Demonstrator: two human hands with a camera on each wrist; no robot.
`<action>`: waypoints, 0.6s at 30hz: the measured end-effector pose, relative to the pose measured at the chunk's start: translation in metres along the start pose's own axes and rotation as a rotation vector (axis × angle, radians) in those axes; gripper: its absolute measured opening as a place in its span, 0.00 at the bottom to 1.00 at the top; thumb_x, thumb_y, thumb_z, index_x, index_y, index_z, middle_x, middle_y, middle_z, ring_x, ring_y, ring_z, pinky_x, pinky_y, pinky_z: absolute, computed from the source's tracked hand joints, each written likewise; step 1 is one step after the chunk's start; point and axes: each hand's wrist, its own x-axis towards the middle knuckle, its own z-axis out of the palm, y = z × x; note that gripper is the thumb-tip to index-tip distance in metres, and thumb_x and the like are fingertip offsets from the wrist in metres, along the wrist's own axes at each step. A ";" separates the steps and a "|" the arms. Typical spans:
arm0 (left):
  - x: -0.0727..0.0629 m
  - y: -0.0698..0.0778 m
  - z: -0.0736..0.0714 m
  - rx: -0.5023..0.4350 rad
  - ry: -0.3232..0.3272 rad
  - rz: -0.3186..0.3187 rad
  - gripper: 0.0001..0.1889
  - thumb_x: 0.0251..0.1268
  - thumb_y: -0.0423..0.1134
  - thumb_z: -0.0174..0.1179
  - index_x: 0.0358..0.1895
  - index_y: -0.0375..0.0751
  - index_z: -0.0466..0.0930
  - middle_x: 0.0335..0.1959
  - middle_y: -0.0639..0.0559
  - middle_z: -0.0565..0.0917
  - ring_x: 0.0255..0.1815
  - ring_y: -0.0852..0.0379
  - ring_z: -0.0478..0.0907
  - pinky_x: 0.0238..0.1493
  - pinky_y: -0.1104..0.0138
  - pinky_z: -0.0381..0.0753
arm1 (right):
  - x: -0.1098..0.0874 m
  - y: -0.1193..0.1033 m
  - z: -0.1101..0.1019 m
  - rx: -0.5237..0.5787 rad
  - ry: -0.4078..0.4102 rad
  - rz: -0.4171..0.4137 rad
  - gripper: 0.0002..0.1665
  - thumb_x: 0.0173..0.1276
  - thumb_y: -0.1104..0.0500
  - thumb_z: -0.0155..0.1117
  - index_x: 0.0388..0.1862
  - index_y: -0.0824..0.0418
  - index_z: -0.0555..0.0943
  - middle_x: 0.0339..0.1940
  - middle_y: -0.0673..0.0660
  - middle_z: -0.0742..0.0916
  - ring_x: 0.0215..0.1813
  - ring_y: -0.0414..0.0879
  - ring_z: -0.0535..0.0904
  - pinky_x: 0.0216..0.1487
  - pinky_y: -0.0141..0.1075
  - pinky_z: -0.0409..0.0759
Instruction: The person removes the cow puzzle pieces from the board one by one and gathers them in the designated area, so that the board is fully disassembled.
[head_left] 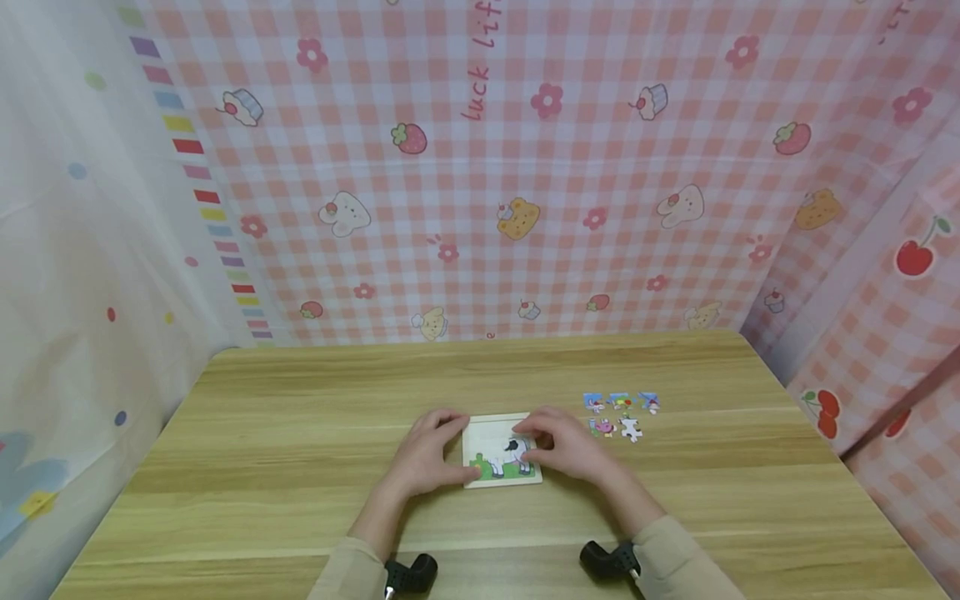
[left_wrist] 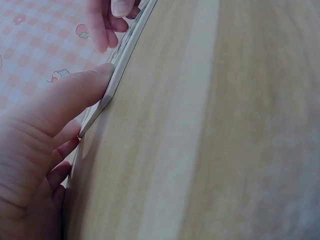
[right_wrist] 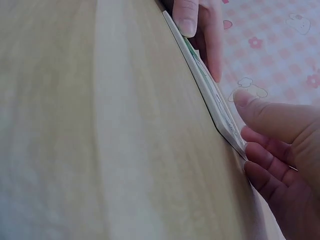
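A small jigsaw puzzle board (head_left: 495, 422) with a pale wooden frame lies flat on the table. Green ground and a black-and-white animal show in its lower part, while bare wood shows above. My left hand (head_left: 430, 454) holds the board by its left side, thumb on the lower left corner and fingers along the edge. Over the right side reaches my right hand (head_left: 564, 446), thumb and index finger apart above the animal's picture. In the right wrist view its thumb (right_wrist: 270, 117) is raised over the board, and other fingertips (right_wrist: 252, 152) are right at the frame's edge.
Several loose jigsaw pieces (head_left: 621, 402) lie in two rows on the wooden table (head_left: 300, 417), beyond and right of the board. One piece (head_left: 631, 429) is plain whitish. Checked cloth (head_left: 480, 183) hangs behind the table's back edge. A black wrist device (head_left: 412, 573) sits by each sleeve.
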 end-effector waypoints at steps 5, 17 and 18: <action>0.000 -0.001 0.000 0.005 -0.001 0.005 0.45 0.48 0.58 0.75 0.69 0.41 0.72 0.67 0.47 0.70 0.68 0.46 0.64 0.68 0.48 0.64 | 0.001 -0.001 0.002 -0.015 -0.011 0.004 0.19 0.58 0.60 0.77 0.49 0.61 0.85 0.39 0.50 0.80 0.37 0.41 0.74 0.39 0.34 0.77; -0.002 0.001 -0.001 -0.008 0.002 0.015 0.44 0.48 0.57 0.75 0.69 0.40 0.72 0.66 0.46 0.71 0.68 0.46 0.64 0.68 0.48 0.64 | 0.002 -0.002 0.003 -0.044 -0.046 0.027 0.17 0.59 0.61 0.76 0.48 0.59 0.85 0.40 0.49 0.80 0.37 0.40 0.74 0.40 0.33 0.77; -0.002 0.001 -0.001 -0.011 0.003 0.015 0.44 0.48 0.57 0.75 0.69 0.40 0.72 0.66 0.46 0.71 0.68 0.46 0.64 0.68 0.48 0.64 | 0.003 -0.001 0.004 -0.046 -0.052 0.033 0.17 0.59 0.60 0.76 0.48 0.58 0.85 0.41 0.49 0.80 0.38 0.40 0.74 0.41 0.33 0.77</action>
